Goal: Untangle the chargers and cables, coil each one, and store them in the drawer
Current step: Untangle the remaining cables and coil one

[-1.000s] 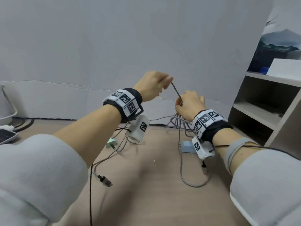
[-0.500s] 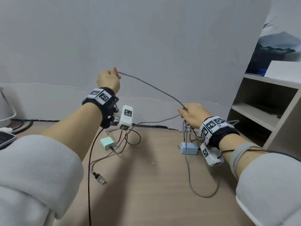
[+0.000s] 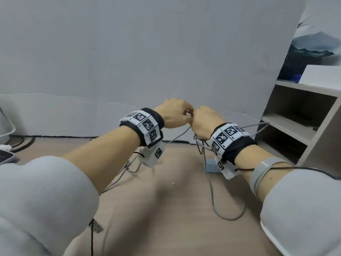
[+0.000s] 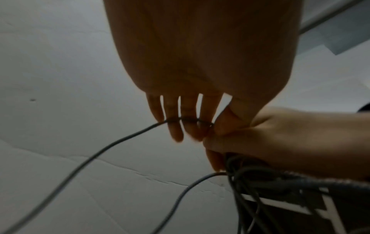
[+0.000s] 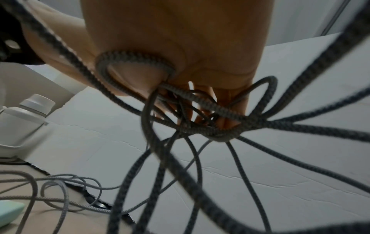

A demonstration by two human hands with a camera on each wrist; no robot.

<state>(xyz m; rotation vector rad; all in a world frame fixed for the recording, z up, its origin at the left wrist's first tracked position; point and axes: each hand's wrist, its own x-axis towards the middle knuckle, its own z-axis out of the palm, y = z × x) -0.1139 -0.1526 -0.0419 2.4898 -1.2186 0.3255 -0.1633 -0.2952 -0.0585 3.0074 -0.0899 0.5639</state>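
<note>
Holding the limp grey cable [image 4: 112, 144] needs a pinch near the knot: left hand [image 3: 175, 115] pinches it, right hand [image 3: 204, 121] grips the tangled bundle [image 5: 210, 123].

No readable text from my station.
I see only black-and-white square code markers on the wrist bands [image 3: 145, 124]; they carry no letters or numbers I can read.
</note>
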